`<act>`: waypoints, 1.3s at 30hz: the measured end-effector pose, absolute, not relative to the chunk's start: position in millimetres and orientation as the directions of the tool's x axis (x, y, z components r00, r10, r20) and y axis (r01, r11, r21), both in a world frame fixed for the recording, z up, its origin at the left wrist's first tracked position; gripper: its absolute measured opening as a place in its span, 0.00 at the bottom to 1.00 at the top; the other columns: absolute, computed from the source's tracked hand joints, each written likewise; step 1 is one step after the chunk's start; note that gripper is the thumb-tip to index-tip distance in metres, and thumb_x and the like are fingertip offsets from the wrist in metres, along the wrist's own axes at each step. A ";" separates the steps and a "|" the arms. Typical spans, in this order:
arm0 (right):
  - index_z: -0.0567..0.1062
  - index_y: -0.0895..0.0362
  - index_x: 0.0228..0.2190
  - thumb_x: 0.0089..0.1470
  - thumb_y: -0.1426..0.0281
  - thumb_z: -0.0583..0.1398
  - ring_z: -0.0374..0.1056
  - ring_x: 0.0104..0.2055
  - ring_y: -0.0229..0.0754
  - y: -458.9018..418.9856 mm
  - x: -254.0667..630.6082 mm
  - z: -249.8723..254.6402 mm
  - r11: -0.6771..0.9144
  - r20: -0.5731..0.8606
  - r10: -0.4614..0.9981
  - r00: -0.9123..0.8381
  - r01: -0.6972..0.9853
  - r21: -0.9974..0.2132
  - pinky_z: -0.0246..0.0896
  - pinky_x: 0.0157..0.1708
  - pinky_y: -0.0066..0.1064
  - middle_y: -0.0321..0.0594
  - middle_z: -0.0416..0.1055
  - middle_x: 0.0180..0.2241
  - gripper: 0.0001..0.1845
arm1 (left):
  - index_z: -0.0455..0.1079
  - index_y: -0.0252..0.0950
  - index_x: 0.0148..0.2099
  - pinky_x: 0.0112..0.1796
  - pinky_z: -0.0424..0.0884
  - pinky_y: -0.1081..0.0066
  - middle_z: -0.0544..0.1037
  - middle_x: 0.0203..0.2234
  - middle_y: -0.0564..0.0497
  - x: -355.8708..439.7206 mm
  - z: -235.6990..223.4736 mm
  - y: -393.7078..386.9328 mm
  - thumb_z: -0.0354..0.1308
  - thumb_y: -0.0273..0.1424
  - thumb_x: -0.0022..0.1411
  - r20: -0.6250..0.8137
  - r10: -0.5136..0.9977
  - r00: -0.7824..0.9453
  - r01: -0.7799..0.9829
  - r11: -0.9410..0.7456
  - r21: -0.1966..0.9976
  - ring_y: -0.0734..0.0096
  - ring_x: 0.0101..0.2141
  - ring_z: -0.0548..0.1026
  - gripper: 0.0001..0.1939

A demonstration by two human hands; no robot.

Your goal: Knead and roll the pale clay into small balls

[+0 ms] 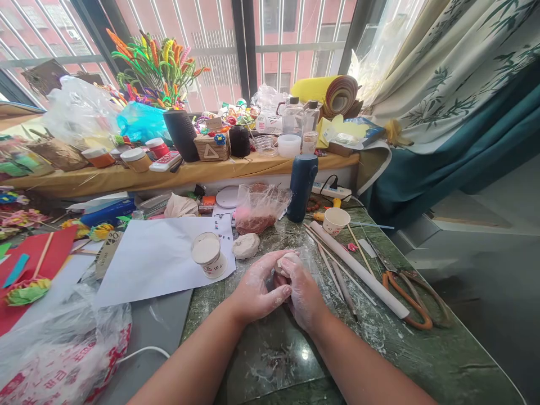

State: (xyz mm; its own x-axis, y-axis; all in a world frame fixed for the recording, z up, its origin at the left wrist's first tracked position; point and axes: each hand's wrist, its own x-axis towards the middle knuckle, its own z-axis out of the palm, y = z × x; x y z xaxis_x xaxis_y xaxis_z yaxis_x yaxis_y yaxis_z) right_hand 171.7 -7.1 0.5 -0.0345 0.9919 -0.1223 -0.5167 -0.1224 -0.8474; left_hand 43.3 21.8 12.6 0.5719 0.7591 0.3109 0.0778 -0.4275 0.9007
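Both hands are pressed together over the middle of the table, dusted with white powder. Between them is a whitish lump of dough or clay (287,260), mostly covered by the fingers. My left hand (262,287) cups it from the left, and my right hand (304,289) curls over it from the right. Just beyond them lies a second pale lump (246,246), apart from the hands. A paper cup of white powder (206,253) stands on a white sheet of paper (156,253) to the left. A clear plastic bag with reddish-brown contents (256,216) sits behind.
On the right lie a pale rolling pin (363,273), thin sticks and large scissors (411,295) with orange handles. A paper cup (336,221) and a dark blue bottle (302,188) stand farther back. A plastic bag (71,349) lies at front left. The windowsill (253,164) is crowded.
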 end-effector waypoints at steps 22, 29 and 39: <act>0.75 0.56 0.47 0.59 0.49 0.59 0.73 0.45 0.54 -14.1 176.2 7.8 0.055 0.061 0.989 -0.135 -0.049 -0.997 0.66 0.44 0.41 0.46 0.78 0.42 0.25 | 0.78 0.35 0.51 0.64 0.61 0.50 0.79 0.55 0.40 52.0 13.0 20.9 0.39 0.59 0.69 0.149 0.921 0.361 -0.238 -0.063 0.969 0.48 0.63 0.68 0.38; 0.76 0.55 0.45 0.47 0.51 0.70 0.74 0.44 0.55 -14.7 175.7 10.5 -0.012 0.000 0.995 -0.104 -0.114 -0.993 0.68 0.42 0.39 0.44 0.80 0.41 0.29 | 0.76 0.44 0.58 0.66 0.50 0.42 0.63 0.68 0.46 42.3 15.3 25.2 0.42 0.63 0.64 0.298 0.820 0.489 0.041 -0.363 0.931 0.44 0.69 0.54 0.39; 0.78 0.58 0.28 0.56 0.49 0.62 0.62 0.27 0.40 -16.5 176.8 2.6 -0.019 -0.015 0.999 -0.043 -0.085 -0.996 0.58 0.28 0.32 0.37 0.71 0.24 0.24 | 0.77 0.43 0.57 0.68 0.47 0.45 0.66 0.67 0.48 44.3 14.1 27.5 0.32 0.60 0.69 0.331 0.766 0.551 0.074 -0.440 0.895 0.49 0.70 0.52 0.41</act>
